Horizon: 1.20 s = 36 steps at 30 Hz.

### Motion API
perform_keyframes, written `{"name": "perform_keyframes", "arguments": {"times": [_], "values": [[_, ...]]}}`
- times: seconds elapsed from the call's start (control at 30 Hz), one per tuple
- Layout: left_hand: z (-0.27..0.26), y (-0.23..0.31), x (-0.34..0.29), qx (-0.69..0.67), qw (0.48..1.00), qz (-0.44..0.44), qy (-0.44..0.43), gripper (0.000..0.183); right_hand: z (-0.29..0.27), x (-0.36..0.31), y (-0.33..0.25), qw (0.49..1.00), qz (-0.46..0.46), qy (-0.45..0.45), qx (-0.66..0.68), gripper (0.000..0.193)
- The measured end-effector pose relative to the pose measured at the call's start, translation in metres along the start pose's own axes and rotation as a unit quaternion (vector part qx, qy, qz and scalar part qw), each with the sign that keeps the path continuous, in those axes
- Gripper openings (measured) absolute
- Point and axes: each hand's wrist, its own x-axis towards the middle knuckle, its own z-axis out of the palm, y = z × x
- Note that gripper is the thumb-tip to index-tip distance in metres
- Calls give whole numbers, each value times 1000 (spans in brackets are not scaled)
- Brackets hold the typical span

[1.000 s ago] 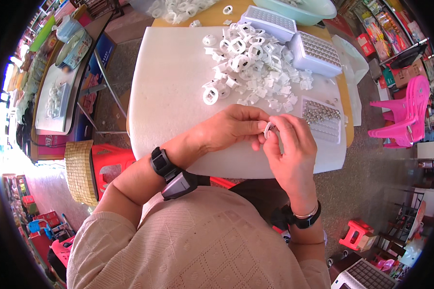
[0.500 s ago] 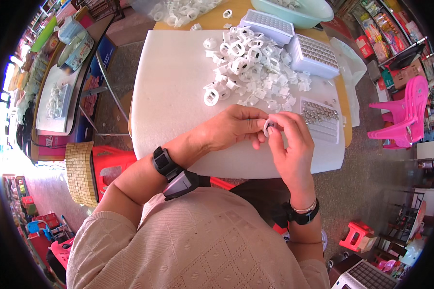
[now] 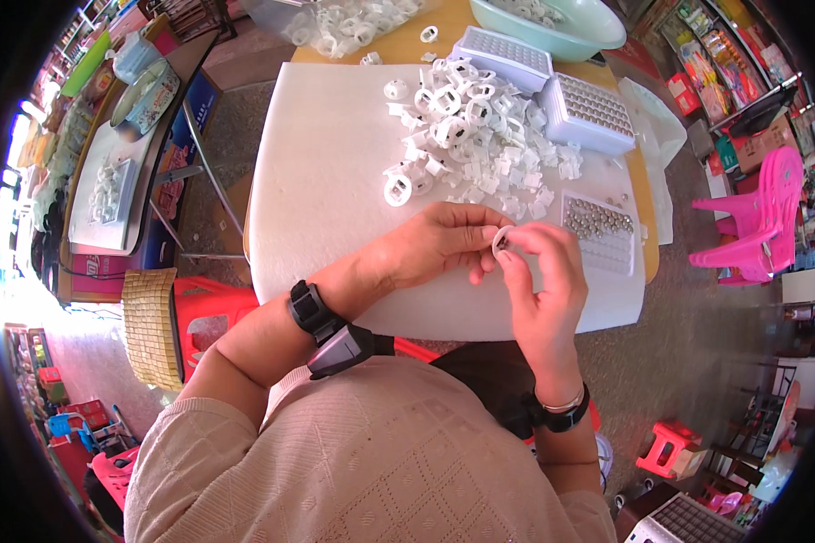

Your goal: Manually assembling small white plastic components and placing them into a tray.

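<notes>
Between my two hands, over the front part of the white foam sheet (image 3: 326,181), is a small round white plastic ring piece (image 3: 500,241) with a dark spot inside it. My left hand (image 3: 444,240) pinches its left edge between thumb and fingers. The fingers of my right hand (image 3: 545,267) press on the piece from the right, with thumb and forefinger bent around it. Beyond the hands lies a loose heap of white plastic pieces (image 3: 457,118), round rings mixed with small square parts. Right of the heap sits a clear ridged tray (image 3: 607,249) holding several shiny metal balls (image 3: 598,220).
Two white gridded trays, one (image 3: 503,56) farther back and one full of metal pieces (image 3: 589,113), stand behind the heap. A pale green basin (image 3: 570,32) and a plastic bag of white rings (image 3: 335,23) are at the far edge. A pink chair (image 3: 756,217) stands to the right.
The right hand has shifted slightly nearer to me and its fingers have curled more over the ring piece. The left hand keeps its pinch. The piece has turned a little.
</notes>
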Motion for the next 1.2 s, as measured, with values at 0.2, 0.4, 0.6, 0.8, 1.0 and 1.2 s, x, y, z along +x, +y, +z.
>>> {"name": "perform_keyframes", "arguments": {"times": [0.2, 0.4, 0.6, 0.8, 1.0, 1.2], "values": [[3, 10, -5, 72, 997, -30, -28, 32, -7, 6, 5, 952, 224, -34, 206, 9], [18, 7, -11, 185, 980, 73, 6, 33, -3, -1, 5, 822, 402, 62, 400, 10], [1, 4, -9, 23, 991, 98, 89, 31, -3, 10, 12, 935, 290, 62, 195, 10], [-1, 7, -10, -54, 986, 116, 107, 23, 4, 23, 45, 949, 47, -67, -303, 19], [2, 8, -11, -51, 986, 108, 119, 21, 4, 15, 37, 979, 90, -74, -169, 10], [1, 7, -10, -51, 985, 114, 123, 23, -6, 6, 20, 965, 256, -44, 26, 10]]}}
